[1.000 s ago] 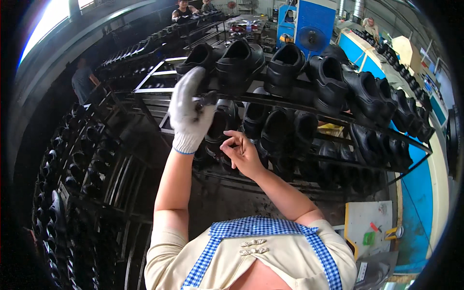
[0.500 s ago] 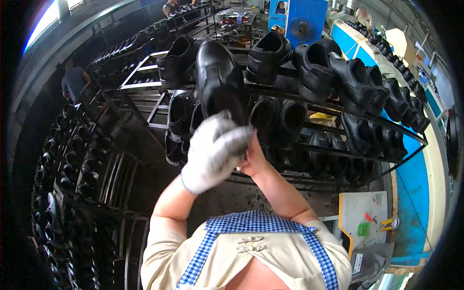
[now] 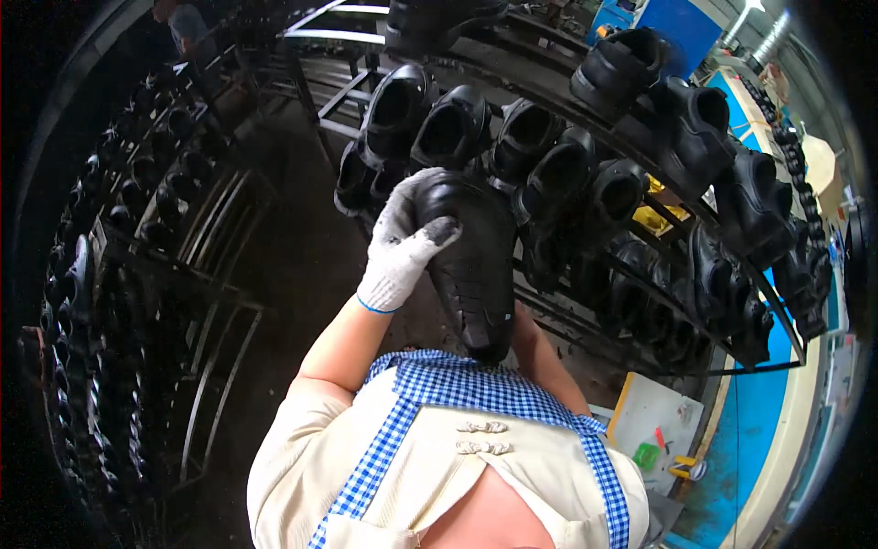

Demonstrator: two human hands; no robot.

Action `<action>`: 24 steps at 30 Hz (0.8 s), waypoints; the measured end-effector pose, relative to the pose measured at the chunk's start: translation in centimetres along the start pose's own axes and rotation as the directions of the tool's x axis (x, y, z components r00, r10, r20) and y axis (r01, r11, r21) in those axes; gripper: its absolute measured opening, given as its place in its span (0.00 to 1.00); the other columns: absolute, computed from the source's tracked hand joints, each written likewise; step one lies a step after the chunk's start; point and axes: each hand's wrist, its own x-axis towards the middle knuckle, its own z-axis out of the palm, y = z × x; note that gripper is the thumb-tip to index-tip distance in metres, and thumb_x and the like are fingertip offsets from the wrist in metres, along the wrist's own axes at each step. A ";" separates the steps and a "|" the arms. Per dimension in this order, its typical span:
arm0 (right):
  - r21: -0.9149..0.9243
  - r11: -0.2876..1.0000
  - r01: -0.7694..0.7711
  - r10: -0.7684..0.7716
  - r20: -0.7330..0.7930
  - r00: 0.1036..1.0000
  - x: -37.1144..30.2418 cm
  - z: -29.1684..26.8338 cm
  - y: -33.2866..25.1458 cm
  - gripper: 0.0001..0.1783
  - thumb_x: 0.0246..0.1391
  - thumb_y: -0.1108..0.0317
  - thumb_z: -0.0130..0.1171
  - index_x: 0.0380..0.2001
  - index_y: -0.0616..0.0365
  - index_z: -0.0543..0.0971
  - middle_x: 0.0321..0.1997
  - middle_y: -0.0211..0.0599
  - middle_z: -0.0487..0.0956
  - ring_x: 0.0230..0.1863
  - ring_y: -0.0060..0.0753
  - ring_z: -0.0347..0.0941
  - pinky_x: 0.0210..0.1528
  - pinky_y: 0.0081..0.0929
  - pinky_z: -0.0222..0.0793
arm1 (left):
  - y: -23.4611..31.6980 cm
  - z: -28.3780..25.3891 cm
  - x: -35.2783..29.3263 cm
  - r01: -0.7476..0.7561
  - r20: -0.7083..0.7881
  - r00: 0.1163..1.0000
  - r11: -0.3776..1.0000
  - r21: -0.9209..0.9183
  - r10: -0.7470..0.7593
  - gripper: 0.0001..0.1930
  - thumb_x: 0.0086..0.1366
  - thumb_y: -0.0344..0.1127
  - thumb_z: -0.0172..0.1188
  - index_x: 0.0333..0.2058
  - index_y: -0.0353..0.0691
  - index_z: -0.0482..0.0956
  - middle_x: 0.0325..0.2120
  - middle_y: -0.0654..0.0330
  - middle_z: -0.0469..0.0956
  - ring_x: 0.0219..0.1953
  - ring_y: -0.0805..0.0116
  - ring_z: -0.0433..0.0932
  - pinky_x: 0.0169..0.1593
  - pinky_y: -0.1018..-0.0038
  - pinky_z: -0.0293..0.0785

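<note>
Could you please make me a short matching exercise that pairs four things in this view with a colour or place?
Things
1. Left hand
2. Held shoe
3. Apron straps
4. Small green object

Colours and places
A. Blue and white checks
B. On a pale panel, lower right
C. Gloved in white
D. Plain black

Pairs: 1-C, 2-D, 3-A, 4-B

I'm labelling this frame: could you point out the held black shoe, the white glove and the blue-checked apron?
Held black shoe [image 3: 473, 258]: head view, middle of its visible side.
White glove [image 3: 394, 263]: head view, between thumb and cuff.
Blue-checked apron [image 3: 480, 392]: head view, wide front band.
</note>
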 end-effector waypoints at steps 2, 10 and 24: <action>-0.024 1.000 -0.011 0.005 -0.249 0.968 -0.6 0.0 1.2 0.31 0.65 0.52 0.46 0.64 0.61 0.63 0.62 0.44 0.69 0.59 0.36 0.70 0.60 0.36 0.68 | -0.4 -0.1 -0.7 0.024 0.040 0.999 0.999 0.049 -0.026 0.35 0.51 0.33 0.70 0.58 0.35 0.66 0.51 0.57 0.72 0.54 0.68 0.70 0.61 0.71 0.64; -0.247 0.965 0.092 -0.185 -0.386 0.904 -1.9 1.1 1.2 0.31 0.63 0.51 0.51 0.64 0.56 0.63 0.58 0.41 0.73 0.58 0.37 0.70 0.60 0.37 0.66 | -1.9 -0.9 -0.4 0.034 0.100 0.994 0.999 0.000 -0.033 0.39 0.49 0.37 0.71 0.59 0.35 0.64 0.51 0.57 0.72 0.55 0.67 0.70 0.61 0.70 0.64; -0.962 -0.270 0.023 -0.641 0.198 0.742 -5.4 10.2 -11.1 0.20 0.60 0.72 0.56 0.56 0.54 0.74 0.38 0.35 0.76 0.33 0.27 0.75 0.32 0.22 0.72 | -1.3 -2.5 -0.3 0.065 0.136 0.986 0.975 0.214 -0.096 0.33 0.49 0.34 0.70 0.55 0.34 0.71 0.48 0.58 0.74 0.51 0.69 0.72 0.56 0.71 0.70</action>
